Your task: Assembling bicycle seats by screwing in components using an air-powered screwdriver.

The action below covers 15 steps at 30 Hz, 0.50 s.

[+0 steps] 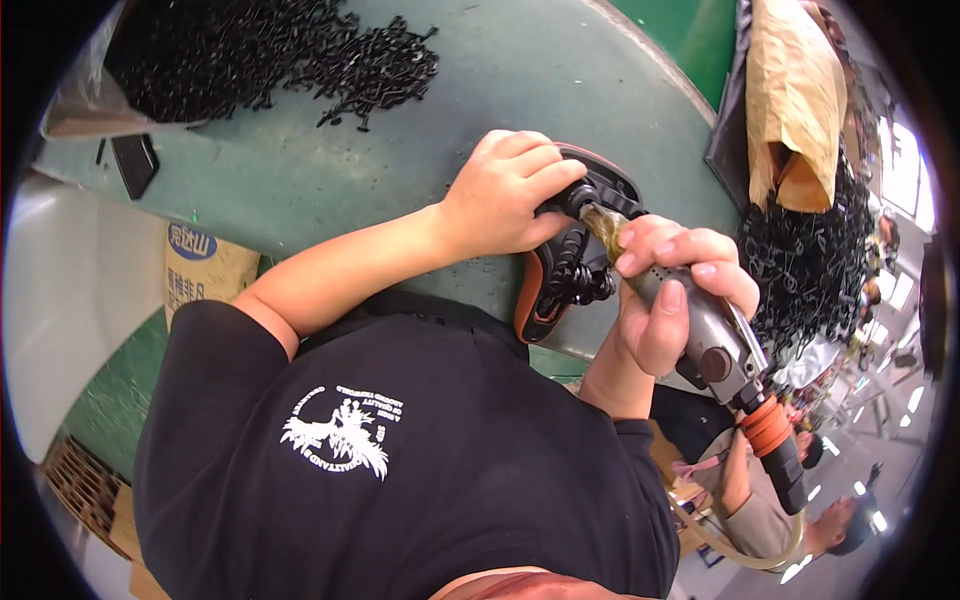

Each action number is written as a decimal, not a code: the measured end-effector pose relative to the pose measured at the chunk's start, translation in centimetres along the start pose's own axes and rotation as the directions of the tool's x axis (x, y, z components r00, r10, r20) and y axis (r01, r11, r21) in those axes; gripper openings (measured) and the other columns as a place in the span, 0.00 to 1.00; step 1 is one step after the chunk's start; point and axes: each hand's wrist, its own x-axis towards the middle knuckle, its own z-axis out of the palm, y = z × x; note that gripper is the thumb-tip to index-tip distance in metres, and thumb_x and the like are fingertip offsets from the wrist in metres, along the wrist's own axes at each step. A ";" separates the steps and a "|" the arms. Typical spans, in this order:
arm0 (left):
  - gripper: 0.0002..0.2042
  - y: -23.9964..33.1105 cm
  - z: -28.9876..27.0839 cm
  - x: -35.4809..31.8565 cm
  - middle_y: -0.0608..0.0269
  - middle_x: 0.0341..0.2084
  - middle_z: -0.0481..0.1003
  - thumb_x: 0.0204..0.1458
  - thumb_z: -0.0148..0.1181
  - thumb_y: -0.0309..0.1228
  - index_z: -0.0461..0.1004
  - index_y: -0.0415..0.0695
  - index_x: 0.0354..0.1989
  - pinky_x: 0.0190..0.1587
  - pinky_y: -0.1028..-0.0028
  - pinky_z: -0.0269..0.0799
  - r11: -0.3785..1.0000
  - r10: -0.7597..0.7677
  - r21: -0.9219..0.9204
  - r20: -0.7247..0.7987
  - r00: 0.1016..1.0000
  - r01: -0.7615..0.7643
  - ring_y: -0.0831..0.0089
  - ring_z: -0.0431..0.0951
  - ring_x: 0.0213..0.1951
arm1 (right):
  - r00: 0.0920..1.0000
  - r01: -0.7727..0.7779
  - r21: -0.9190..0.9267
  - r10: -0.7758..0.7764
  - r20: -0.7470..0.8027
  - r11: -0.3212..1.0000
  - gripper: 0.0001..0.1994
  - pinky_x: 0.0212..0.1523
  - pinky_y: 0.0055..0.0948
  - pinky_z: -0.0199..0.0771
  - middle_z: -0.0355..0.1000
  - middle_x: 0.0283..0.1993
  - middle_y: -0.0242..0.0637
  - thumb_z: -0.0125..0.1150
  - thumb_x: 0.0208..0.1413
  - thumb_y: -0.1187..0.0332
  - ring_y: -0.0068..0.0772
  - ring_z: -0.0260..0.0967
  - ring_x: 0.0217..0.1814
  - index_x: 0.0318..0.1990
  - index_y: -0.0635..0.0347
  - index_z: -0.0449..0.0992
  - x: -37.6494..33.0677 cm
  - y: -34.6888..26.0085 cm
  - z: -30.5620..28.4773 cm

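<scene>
At a worn green workbench (300,180), a person in a black printed T-shirt works with two bare hands on one black part with an orange rim (560,280), which sits at the bench's near edge between the hands. Left hand (500,195) is clenched over the top of the part, fingers curled down onto it, pressing it to the surface. Right hand (665,290) is wrapped tight around one grey pneumatic hand tool (715,345), whose tip meets the part just beside the left fingertips; one orange fitting (768,428) and one hose trail from the tool's rear, below the right hand. Two heaps of small black metal pieces are in view: one (290,50) well beyond the left hand, another (810,260) just past the right hand, under one brown paper sack (795,90). One small black flat object (133,163) lies far out from the left hand.
</scene>
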 end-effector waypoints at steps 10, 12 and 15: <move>0.23 -1.0 1.3 -1.1 0.55 0.51 0.80 0.36 0.78 0.27 0.81 0.42 0.45 0.59 0.56 0.75 0.954 -0.205 -0.241 -0.080 0.976 0.180 0.52 0.78 0.56 | 0.988 0.126 -0.115 -0.115 0.099 0.985 0.16 0.40 0.49 0.83 0.68 0.44 0.44 0.65 0.67 0.69 0.39 0.76 0.30 0.50 0.53 0.61 -0.6 2.1 0.0; 0.22 -1.4 1.4 -1.2 0.56 0.51 0.81 0.36 0.78 0.27 0.82 0.41 0.45 0.60 0.56 0.75 0.943 -0.201 -0.281 -0.058 0.978 0.177 0.51 0.78 0.57 | 0.987 0.143 -0.084 -0.136 0.084 0.986 0.15 0.40 0.49 0.83 0.69 0.44 0.45 0.63 0.66 0.71 0.39 0.76 0.30 0.50 0.54 0.61 -0.4 2.7 0.0; 0.20 -2.0 1.5 -1.2 0.58 0.53 0.82 0.38 0.78 0.25 0.82 0.40 0.44 0.63 0.56 0.75 0.918 -0.204 -0.343 0.026 0.979 0.201 0.50 0.78 0.62 | 0.992 0.106 -0.071 -0.101 0.070 0.992 0.13 0.41 0.49 0.83 0.70 0.44 0.46 0.61 0.66 0.73 0.39 0.76 0.30 0.51 0.55 0.62 0.0 2.7 -0.1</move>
